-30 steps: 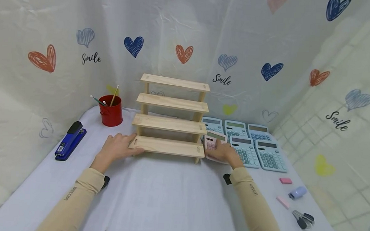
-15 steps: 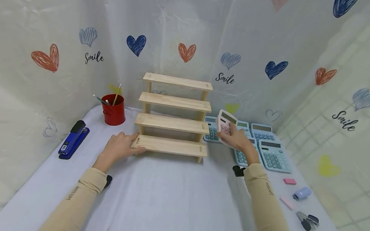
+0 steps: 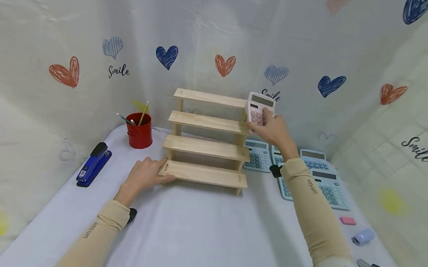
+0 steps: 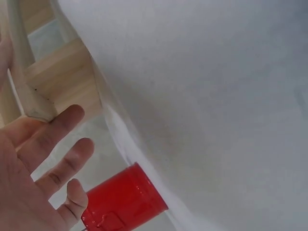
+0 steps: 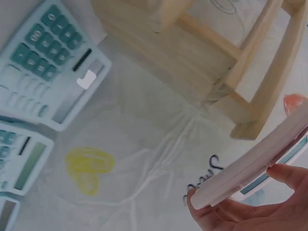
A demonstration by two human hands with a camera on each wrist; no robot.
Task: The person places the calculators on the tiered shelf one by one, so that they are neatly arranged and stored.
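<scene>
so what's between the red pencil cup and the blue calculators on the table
The wooden stepped shelf stands between the red pencil cup and the blue calculators, as the head view shows; the left hand rests on its bottom step.

— What's my left hand (image 3: 145, 175) doing?

— I have it low and forward, palm down, fingers (image 4: 57, 126) straight and slightly spread (sleeve down to the wrist).

— And the right hand (image 3: 270, 129)?

— I've got it raised well above the left, arm stretched forward, forearm sloping up. Its fingers and thumb (image 5: 288, 174) are curled in a pinch, with the back of the hand toward me.
</scene>
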